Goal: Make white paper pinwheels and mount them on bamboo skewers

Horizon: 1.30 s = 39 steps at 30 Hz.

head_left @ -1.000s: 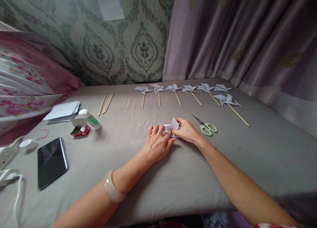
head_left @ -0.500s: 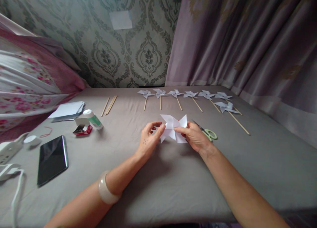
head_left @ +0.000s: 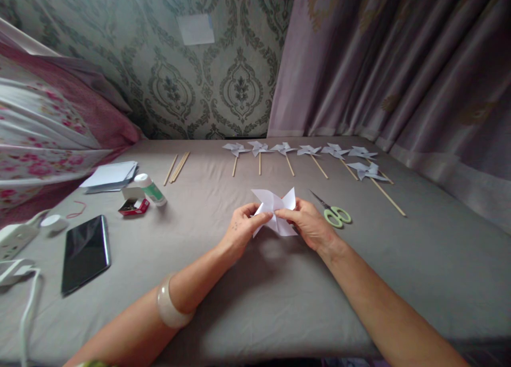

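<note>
One big grey worktop (head_left: pixel 255 303) lies under all these things. Its cloth has small wrinkles, so light or round things could wobble if it gets tugged.

Next in size are the two hands. The left hand (head_left: pixel 238 228) has its fingers pinched on the left side of a white paper pinwheel (head_left: pixel 275 205). The right hand (head_left: pixel 313 226) has its fingers pinched on the right side. Both thumbs press close together at its middle. The pinwheel is near the middle of the worktop, well in from the near edge. If one thumb slips, the folded tips could pop open, because paper is springy. If the thumbs squeeze too hard, the paper could get crumpled or rip.

The scissors (head_left: pixel 329 208) lie just beside the right hand. If that hand swings out, it could bump them, and their sharp tip could poke it.

Over by the left edge, a glue stick (head_left: pixel 150 190) is next to a little open red box (head_left: pixel 133 206). The glue could roll because it is round. A knock could spill the tiny bits in the box.
</note>
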### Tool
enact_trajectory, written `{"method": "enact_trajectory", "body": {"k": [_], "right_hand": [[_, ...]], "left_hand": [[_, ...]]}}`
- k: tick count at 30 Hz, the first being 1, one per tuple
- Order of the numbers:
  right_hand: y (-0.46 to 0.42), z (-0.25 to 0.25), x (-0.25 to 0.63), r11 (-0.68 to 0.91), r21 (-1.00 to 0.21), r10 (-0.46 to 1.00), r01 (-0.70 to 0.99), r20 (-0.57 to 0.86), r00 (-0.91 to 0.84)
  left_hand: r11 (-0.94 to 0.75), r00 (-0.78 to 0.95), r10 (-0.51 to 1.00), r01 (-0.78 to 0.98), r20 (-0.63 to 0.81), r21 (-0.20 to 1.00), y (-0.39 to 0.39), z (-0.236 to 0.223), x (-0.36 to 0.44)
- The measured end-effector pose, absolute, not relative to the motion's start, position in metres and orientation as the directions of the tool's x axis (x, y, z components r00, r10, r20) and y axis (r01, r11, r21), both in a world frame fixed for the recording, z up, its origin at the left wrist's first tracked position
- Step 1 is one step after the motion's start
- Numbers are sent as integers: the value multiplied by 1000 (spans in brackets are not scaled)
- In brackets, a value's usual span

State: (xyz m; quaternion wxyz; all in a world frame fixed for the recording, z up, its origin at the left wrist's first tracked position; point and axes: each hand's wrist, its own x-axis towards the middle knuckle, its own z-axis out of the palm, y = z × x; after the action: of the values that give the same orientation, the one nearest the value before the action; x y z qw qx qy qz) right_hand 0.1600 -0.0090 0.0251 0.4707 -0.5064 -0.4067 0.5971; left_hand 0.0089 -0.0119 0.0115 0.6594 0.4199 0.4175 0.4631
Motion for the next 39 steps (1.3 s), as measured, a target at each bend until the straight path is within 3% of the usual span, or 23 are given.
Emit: {"method": "enact_trajectory", "body": {"k": [13, 21, 28, 31, 34, 39], "right_hand": [[-12, 26, 153, -223, -961, 975, -161, -223, -18], [-11, 31, 160, -206, -941, 976, -267, -179, -122], [8, 35, 206, -112, -904, 972, -412, -185, 142], [8, 45, 212, 94, -963, 974, -252, 36, 224], [2, 66, 194, 266, -964, 948, -2, 261, 182], [-13, 108, 122, 489, -799, 872, 349, 446, -202]], "left_hand": [[188, 167, 973, -191, -157, 963, -11, 13, 11], [243, 180, 963, -255, -201, 936, -12, 18, 10], [351, 117, 936, -365, -332, 862, 9, 16, -7], [329, 64, 943, -324, -327, 887, 17, 14, -20], [266, 48, 963, -303, -264, 915, 20, 10, -29], [187, 24, 981, -344, -191, 920, 20, 4, -35]]}}
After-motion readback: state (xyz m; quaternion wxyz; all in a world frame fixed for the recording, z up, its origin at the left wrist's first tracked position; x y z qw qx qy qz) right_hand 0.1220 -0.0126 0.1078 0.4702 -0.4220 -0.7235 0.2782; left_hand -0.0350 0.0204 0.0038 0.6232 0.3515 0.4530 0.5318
